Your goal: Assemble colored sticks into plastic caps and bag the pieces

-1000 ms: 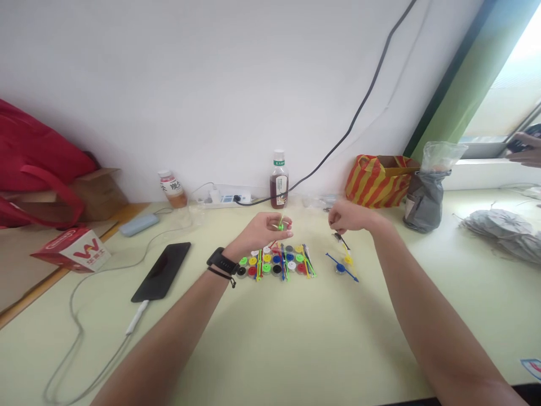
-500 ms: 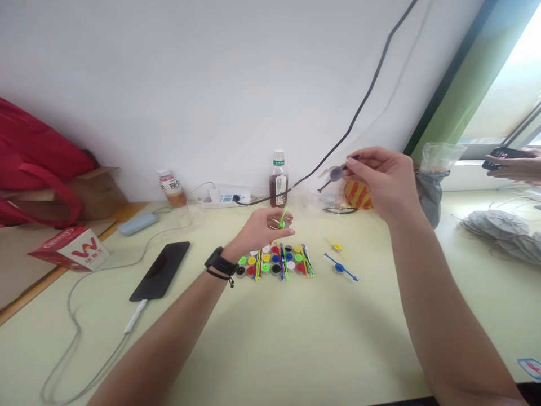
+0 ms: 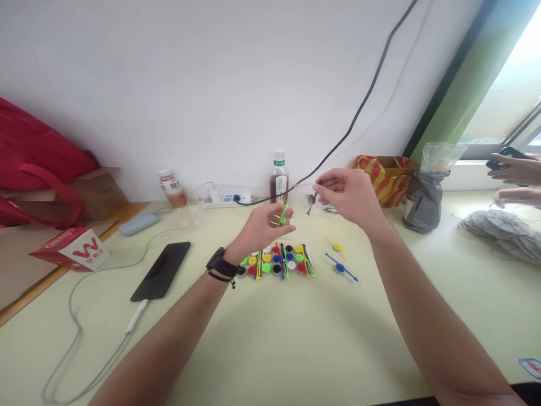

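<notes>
My left hand [image 3: 262, 226] is closed round a green arrow spinner [image 3: 283, 220], its pointer sticking up between the fingers; pale pieces beside it are too small to make out. Pinched by one end in my right hand [image 3: 351, 198] is a black arrow spinner [image 3: 311, 199], hanging in the air to the right of the left hand. Below the left hand, rows of coloured spinners [image 3: 276, 259] lie close together, their arrows grouped in upright bands. A yellow spinner [image 3: 337, 247] and a blue spinner [image 3: 340, 268] lie apart to the right.
Against the wall stand a dark drink bottle [image 3: 281, 179] and a power strip [image 3: 228, 197]. A black phone [image 3: 161, 270] charges at left near a red-white box [image 3: 71, 248]. At right are a grey bag [image 3: 425, 203], a patterned bag [image 3: 386, 177] and another person's hands [image 3: 513, 169].
My right hand has moved left and slightly down with the black spinner, nearing my left hand. The patterned bag shows more. The other person's phone has tilted and a second hand has appeared.
</notes>
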{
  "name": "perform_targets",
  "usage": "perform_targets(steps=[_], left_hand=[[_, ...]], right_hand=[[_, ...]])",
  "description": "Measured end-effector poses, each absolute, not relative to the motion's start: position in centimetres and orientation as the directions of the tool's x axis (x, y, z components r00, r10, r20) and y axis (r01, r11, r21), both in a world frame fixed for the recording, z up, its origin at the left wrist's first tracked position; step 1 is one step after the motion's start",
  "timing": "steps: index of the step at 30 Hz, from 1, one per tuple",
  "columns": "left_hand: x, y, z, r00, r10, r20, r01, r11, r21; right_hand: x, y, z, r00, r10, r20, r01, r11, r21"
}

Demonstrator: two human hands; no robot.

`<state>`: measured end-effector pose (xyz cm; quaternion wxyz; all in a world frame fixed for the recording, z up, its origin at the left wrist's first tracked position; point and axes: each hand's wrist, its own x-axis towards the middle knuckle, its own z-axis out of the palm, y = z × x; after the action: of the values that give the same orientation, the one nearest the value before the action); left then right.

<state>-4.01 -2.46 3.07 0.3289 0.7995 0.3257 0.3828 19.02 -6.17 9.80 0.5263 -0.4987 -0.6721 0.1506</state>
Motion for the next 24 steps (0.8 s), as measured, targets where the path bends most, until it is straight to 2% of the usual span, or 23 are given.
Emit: perform_targets(steps=[6,11,14,17,19,21,24], left_hand=[[-3.9,-2.6,3.1,0.487,0.760,0.430,0.300,-0.608,0.735],[-3.9,-2.7,3.2,0.490,0.759,0.429,0.301,-0.609,0.733],[-4.0,-2.7,3.2,0.488,0.770,0.411,0.303,-0.591,0.748],[-4.2,-2.5,3.2,0.480,0.783,0.396,0.302,-0.571,0.763],[-4.4,-2.4,3.3,0.477,0.786,0.393,0.299,-0.566,0.768],[-4.6,-2.4,3.4,0.478,0.786,0.392,0.291,-0.563,0.773],[-4.7,-2.3,3.4,0.478,0.791,0.381,0.279,-0.548,0.788]], right_hand=[[18.7,-6.4,9.8,0.042,0.880,0.474,0.608,0.354,-0.711],[18.7,-6.6,9.8,0.020,0.883,0.469,0.638,0.350,-0.686],[19.5,-6.2,9.7,0.011,0.821,0.571,0.741,0.377,-0.556],[21.5,-4.8,8.9,0.063,0.787,0.614,0.886,0.239,-0.397],[23.1,-3.5,7.6,0.070,0.896,0.439,0.936,0.093,-0.341],[24.3,-2.3,5.9,0.015,0.998,0.065,0.952,0.005,-0.306],[25.2,-1.1,2.9,-0.060,0.977,-0.204,0.943,-0.012,-0.332]])
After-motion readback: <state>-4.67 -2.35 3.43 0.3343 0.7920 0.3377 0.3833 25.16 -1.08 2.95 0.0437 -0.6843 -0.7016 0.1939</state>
